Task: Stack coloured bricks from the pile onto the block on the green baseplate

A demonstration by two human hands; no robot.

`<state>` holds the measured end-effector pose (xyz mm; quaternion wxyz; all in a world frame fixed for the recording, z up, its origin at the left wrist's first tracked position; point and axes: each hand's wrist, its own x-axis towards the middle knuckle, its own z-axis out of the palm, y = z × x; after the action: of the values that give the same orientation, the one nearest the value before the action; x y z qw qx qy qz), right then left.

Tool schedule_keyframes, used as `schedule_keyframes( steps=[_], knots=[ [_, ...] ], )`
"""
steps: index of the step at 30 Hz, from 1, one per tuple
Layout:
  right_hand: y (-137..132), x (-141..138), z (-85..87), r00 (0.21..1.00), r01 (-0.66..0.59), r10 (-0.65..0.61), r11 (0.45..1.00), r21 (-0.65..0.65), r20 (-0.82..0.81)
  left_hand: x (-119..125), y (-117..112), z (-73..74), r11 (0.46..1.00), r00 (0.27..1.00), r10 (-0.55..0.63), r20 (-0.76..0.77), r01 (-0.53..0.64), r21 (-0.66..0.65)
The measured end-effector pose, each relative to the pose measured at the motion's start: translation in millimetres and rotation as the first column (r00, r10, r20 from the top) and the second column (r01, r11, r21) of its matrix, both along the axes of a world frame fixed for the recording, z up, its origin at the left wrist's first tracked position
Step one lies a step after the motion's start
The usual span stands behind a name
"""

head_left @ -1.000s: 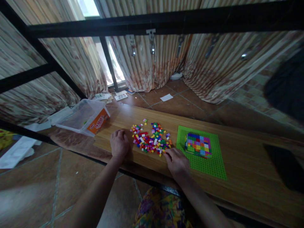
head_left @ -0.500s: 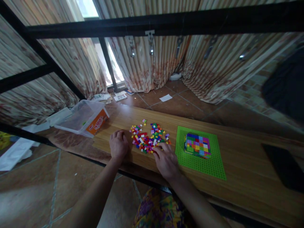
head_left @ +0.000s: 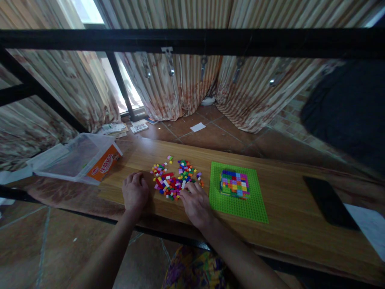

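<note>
Plastic bricks (head_left: pixel 171 184) mostly between the hands (head_left: pixel 135 192) (head_left: pixel 197 205)

- We see smooth, hard plastic in the loose toy bricks (head_left: pixel 168 185), the brick block (head_left: pixel 234 184) and the studded green baseplate (head_left: pixel 231 209).
- We find thin, cloudy, translucent plastic in the storage bin (head_left: pixel 75 158).
- We see smooth, grained wood with a faint sheen on the tabletop (head_left: pixel 288 224).
- We note pleated cloth in the striped curtain (head_left: pixel 255 96).
- We see white paper in the floor sheet (head_left: pixel 197 127).
</note>
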<state>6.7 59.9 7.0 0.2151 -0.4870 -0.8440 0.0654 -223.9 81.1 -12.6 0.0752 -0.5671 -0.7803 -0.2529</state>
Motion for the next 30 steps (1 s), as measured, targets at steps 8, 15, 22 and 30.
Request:
schedule_keyframes(
  steps=[8,15,22,30],
  knots=[
    [-1.3,4.3,-3.5,0.995,0.041,-0.043,0.999,-0.021,-0.086,0.2,-0.1,-0.7,1.0,1.0,0.0,0.005,0.0,0.012],
    [0.7,15.4,-4.1,0.985,0.051,-0.06,0.997,-0.056,-0.162,1.8,-0.8,-1.4,1.0,0.999,0.016,0.032,-0.016,0.002],
    [2.4,8.9,-5.5,0.989,0.021,-0.028,0.999,-0.05,-0.146,2.5,-0.9,0.0,1.0,0.998,0.016,0.054,-0.016,0.01],
    [-7.2,16.7,7.3,0.927,0.037,-0.057,0.997,-0.06,-0.371,3.1,-1.4,1.3,1.0,0.999,0.011,0.041,-0.011,0.006]
  ],
)
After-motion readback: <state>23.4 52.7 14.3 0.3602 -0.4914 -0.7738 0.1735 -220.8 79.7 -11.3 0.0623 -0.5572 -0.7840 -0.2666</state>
